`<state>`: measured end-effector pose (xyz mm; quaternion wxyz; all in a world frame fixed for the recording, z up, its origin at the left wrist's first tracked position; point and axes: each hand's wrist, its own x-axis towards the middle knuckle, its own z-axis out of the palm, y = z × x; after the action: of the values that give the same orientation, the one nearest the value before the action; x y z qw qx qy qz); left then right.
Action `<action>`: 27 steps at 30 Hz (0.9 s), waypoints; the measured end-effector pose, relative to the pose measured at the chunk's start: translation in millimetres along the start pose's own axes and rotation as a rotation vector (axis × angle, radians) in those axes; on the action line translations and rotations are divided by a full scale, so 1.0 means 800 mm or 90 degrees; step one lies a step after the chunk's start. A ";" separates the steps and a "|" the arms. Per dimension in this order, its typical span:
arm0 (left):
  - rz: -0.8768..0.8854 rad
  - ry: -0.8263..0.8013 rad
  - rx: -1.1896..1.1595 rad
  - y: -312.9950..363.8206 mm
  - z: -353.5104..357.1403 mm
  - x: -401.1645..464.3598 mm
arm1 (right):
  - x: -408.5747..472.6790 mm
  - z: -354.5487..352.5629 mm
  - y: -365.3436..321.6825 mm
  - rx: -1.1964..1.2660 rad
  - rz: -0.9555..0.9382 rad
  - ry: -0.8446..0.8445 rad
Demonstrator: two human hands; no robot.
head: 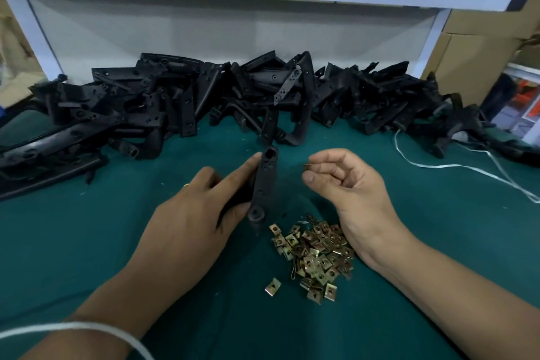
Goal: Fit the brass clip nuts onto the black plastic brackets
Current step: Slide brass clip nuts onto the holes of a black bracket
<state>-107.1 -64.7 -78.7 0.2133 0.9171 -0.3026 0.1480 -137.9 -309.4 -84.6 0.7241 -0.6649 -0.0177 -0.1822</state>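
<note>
Hands at the moment before fitting: left hand point(201, 202) wrapped around a black bracket point(264, 181), thumb along one side and fingers behind, holding it roughly upright above the green mat point(87, 242); right hand point(347, 181) raised just beside it, thumb and forefinger pinched on a single clip nut point(306, 167), seen edge-on and small. Nut and bracket are near but apart; no nut is visible on this bracket yet, though its far side is hidden. Loose brass nuts point(317, 254) lie in a heap on the mat below the right wrist, with one stray nut point(273, 286) a little to the left. Unfitted brackets point(233, 96) are piled along the back of the bench, and a white cord point(455, 166) trails across the mat at right.

Likely faults from this position: (1) the nut is held only at its tip, so a push against a stiff edge could twist it out of the pinch and drop it into the heap or off the mat; (2) a nut offered at an angle may ride up one face and sit with its threaded hole off the bracket's hole; (3) the bracket is held along its middle, so pressure at the upper end could lever it within the palm; (4) the right wrist hangs close over the heap and could scatter it
</note>
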 end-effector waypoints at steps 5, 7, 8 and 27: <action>0.000 -0.024 0.066 0.006 0.003 0.000 | -0.004 0.002 0.001 -0.042 -0.023 -0.009; -0.002 -0.022 0.066 0.006 0.002 -0.001 | -0.006 0.003 -0.001 -0.074 -0.046 -0.022; -0.006 -0.017 0.065 0.006 0.003 -0.001 | -0.007 0.005 -0.003 -0.087 -0.056 -0.031; 0.006 0.041 0.015 0.017 -0.001 0.015 | -0.012 0.009 -0.012 -0.022 -0.056 -0.031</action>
<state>-105.8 -80.1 -69.4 0.2114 0.9128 -0.2980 0.1823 -147.7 -300.4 -77.4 0.7031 -0.6802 -0.0614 -0.1982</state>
